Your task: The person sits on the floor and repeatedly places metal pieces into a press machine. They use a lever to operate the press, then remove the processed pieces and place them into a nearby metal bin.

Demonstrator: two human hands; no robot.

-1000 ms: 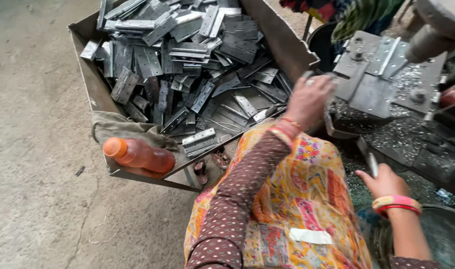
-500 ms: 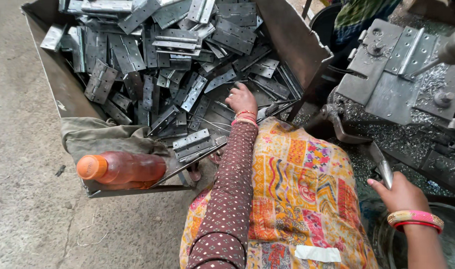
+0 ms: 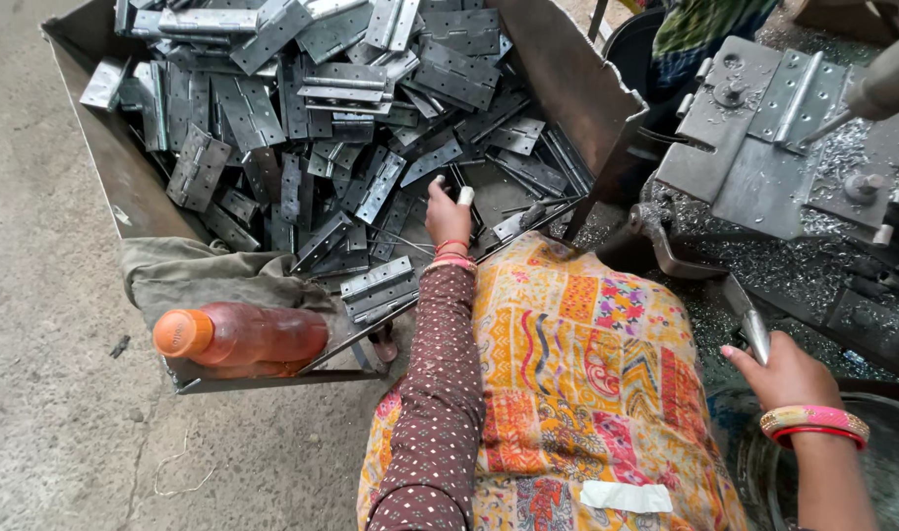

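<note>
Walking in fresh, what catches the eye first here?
A big rusty metal bin at upper left, heaped with grey steel hinges; the left hand reaches into them. An orange-capped plastic bottle of reddish liquid lies at the bin's near edge. The right hand grips a metal lever.

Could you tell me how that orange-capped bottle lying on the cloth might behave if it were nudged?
The bottle lies on its side at the bin's edge, so it would probably roll. It looks nearly full of liquid, so likely weighty. The folded cloth beneath might slow it a little.
</note>
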